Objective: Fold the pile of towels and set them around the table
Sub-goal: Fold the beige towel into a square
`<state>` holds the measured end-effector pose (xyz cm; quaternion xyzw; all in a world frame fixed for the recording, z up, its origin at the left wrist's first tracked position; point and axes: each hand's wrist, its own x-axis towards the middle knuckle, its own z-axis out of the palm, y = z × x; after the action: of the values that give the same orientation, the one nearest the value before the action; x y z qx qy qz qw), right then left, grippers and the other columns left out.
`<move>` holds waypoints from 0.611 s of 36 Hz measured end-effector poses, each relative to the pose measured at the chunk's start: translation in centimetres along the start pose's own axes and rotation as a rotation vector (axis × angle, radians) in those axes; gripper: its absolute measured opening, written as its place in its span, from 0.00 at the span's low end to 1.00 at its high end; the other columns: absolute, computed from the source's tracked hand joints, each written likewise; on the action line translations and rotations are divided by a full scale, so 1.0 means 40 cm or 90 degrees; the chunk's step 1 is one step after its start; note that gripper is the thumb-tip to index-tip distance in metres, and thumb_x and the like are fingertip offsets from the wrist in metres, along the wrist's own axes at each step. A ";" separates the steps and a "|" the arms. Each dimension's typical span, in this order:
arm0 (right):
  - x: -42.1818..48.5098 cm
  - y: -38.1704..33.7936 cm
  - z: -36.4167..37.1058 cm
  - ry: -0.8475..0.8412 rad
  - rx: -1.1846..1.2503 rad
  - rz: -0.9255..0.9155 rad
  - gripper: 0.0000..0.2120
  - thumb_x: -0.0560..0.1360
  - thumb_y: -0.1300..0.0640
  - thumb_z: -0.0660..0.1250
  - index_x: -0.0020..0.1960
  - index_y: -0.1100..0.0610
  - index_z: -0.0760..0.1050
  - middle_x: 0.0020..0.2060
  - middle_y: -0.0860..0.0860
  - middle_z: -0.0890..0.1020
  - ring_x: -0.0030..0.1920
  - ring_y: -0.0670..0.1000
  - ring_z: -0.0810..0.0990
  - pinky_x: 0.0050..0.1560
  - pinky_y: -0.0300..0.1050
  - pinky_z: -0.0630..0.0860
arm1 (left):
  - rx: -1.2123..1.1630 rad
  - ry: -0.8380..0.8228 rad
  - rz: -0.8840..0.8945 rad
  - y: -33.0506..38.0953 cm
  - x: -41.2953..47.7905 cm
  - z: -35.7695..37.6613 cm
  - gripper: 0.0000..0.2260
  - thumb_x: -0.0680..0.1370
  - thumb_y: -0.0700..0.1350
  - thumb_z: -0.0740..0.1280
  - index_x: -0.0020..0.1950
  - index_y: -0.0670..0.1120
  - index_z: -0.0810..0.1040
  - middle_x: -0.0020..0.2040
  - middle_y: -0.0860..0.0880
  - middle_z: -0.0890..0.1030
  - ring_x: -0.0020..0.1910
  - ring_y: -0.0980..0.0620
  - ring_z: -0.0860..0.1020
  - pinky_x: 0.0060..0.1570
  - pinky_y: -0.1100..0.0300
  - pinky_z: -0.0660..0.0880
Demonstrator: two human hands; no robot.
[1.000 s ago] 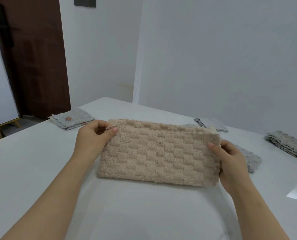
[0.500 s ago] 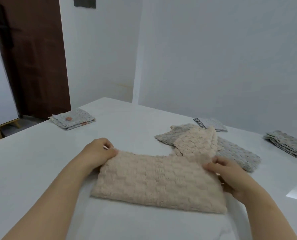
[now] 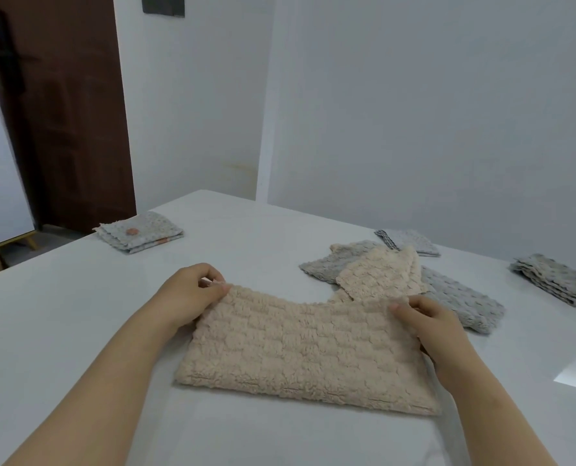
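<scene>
Beige towel (image 3: 306,348) lies folded flat at table (image 3: 61,331) centre-front, left hand (image 3: 189,294) pinching its 10 o'clock corner, right hand (image 3: 427,317) pinching the 2 o'clock corner; looks light, soft, floppy, non-slip, so best gripped at both corners.

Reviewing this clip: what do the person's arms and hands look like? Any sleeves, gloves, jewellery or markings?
Both forearms are bare for their whole visible length; no sleeve or cuff shows. The left hand and right hand wear no gloves. No watch, bracelet or ring is visible on either wrist or on the visible fingers. The nails are short and look unpainted. No tattoos, bandages or other markings show.
</scene>
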<state>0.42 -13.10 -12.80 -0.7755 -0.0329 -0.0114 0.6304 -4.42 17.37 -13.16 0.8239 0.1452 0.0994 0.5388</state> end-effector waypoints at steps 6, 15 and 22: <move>0.008 0.005 0.000 0.041 0.061 0.008 0.05 0.74 0.60 0.67 0.39 0.57 0.77 0.37 0.54 0.78 0.38 0.53 0.76 0.37 0.45 0.70 | -0.029 0.034 0.019 -0.002 0.012 0.007 0.05 0.77 0.42 0.65 0.43 0.43 0.75 0.34 0.48 0.73 0.30 0.51 0.68 0.30 0.61 0.64; 0.026 0.048 0.010 0.090 -0.063 -0.035 0.05 0.75 0.57 0.67 0.40 0.55 0.77 0.33 0.51 0.79 0.23 0.41 0.73 0.24 0.33 0.68 | 0.277 0.112 0.063 -0.026 0.029 0.054 0.03 0.77 0.50 0.63 0.44 0.54 0.74 0.44 0.56 0.75 0.46 0.54 0.72 0.40 0.60 0.66; 0.044 0.060 0.015 0.102 -0.131 -0.006 0.05 0.72 0.54 0.69 0.46 0.54 0.79 0.44 0.54 0.83 0.47 0.57 0.80 0.55 0.55 0.75 | 0.315 0.066 0.042 -0.022 0.036 0.043 0.04 0.77 0.50 0.63 0.45 0.52 0.75 0.39 0.55 0.73 0.42 0.52 0.72 0.36 0.61 0.65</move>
<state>2.31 -12.92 -15.18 -0.8325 0.0152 -0.0800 0.5480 -2.64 16.72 -14.62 0.9287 0.1654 0.1204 0.3092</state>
